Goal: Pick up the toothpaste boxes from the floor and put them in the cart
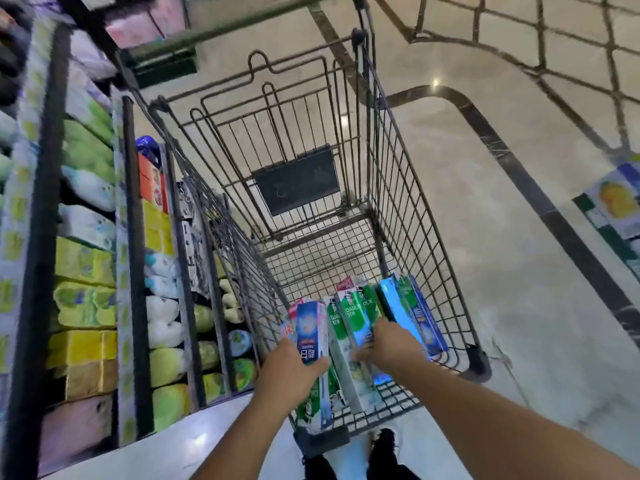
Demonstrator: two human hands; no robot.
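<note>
Left hand: the left hand (289, 367), lower centre of the frame, is clamped around the near end of a blue toothpaste box (311, 327).
Right hand: the right hand (388, 344), just right of it, presses down on a green toothpaste box (353, 313); whether its fingers close around it I cannot tell.
Key relation: the boxes lie directly under both hands, long axes running away from the person toward upper right; each hand is nearest its own box.
Count: roughly six boxes in the cart's near end, blue and green; overlap blurs the count.
Cart: the cart (398, 188) stretches to upper centre, its far part bare.
Floor: no boxes visible on the floor (485, 237).
Shelves: packed shelves (86, 271) fill the left.
</note>
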